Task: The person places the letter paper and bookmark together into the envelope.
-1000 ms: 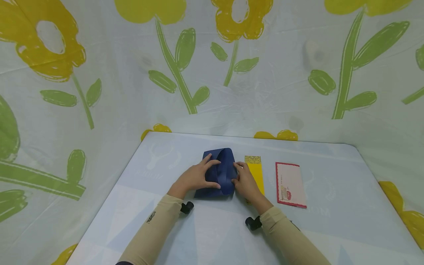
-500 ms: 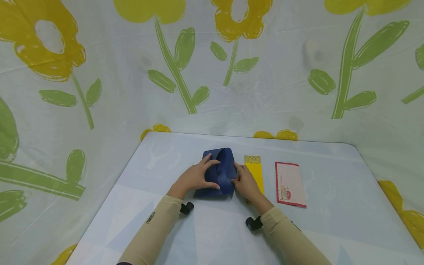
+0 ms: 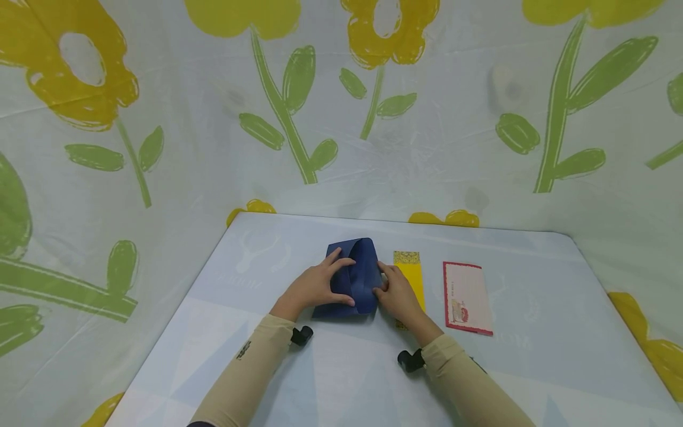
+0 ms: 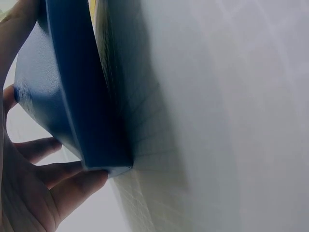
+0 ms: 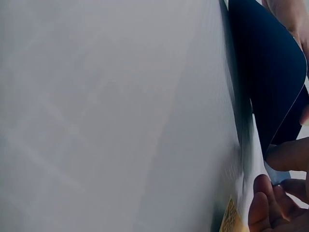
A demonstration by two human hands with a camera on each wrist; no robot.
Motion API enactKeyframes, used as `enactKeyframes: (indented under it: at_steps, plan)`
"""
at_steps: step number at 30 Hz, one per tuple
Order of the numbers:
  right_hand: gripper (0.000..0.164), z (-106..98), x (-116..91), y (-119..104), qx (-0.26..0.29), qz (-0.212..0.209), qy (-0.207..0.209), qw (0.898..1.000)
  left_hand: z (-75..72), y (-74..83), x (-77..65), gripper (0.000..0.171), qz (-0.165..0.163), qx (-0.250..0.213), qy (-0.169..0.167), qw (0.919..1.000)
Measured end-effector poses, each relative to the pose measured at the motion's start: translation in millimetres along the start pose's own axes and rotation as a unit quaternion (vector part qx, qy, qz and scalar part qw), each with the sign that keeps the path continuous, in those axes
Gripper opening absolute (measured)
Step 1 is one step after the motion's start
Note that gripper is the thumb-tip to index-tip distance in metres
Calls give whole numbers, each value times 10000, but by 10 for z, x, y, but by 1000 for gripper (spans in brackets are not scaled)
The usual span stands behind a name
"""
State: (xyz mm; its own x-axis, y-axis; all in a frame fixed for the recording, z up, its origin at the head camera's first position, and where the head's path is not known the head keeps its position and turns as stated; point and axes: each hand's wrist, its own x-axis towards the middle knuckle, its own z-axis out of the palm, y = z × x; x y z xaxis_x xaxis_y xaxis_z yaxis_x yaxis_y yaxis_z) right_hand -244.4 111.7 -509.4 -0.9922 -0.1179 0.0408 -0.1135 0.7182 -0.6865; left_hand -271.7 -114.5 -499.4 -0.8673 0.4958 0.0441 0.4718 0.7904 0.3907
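A dark blue paper envelope (image 3: 366,284) lies near the middle of the table, its flap raised to the right and bowing so a gap shows along the fold. My left hand (image 3: 316,284) holds the envelope's left part, thumb and fingers spread apart over it; in the left wrist view several fingertips meet the edge of the blue paper (image 4: 79,82). At the flap's right edge, my right hand (image 3: 399,296) pinches the paper between thumb and fingers, as the right wrist view also shows near the flap's corner (image 5: 270,72). The inside of the envelope is mostly hidden.
Right of the envelope lies a yellow paper packet (image 3: 411,279) with a gold patterned band, partly covered by the right hand. Farther right is a pale pink card (image 3: 466,296) with a red border. A flower-printed curtain (image 3: 443,118) rises behind the pale table (image 3: 352,373).
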Motion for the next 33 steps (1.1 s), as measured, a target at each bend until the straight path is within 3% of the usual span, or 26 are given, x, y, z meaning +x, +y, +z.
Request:
enactKeyframes:
  at_steps: [22,33]
  plan:
    - [64,-44,-29,36,125,-81,150,9998,-30,19,-17,93,-70,20,-84,9999]
    - [66,-93,-44,54,166,-146,586,9980,-17,12,-3,92,-98,20,-35,9999]
